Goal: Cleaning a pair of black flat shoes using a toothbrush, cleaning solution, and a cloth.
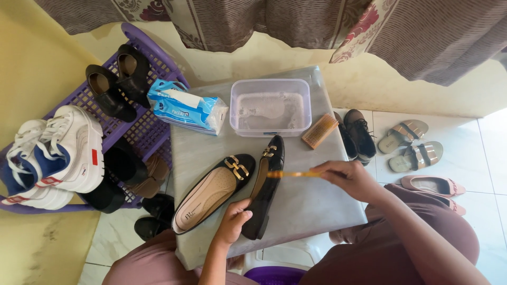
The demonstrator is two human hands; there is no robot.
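Left hand (pixel 232 221) fingers clamped on tilted black flat shoe (pixel 265 190) heel — light, floppy sole (grip heel counter); right hand (pixel 346 178) pinches amber brush (pixel 293 173).

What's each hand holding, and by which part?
Left hand: black flat shoe, tipped on its side, gripped near the heel. Right hand: thin yellow stick-like tool, by one end.

A black flat shoe (pixel 265 186) with a gold buckle stands tilted on its side on the grey table (pixel 311 206), toe towards the tub (pixel 270 107). Its mate (pixel 214 193) (tan insole up) lies just left. An orange brush (pixel 293 173), blurred, crosses the tilted shoe.
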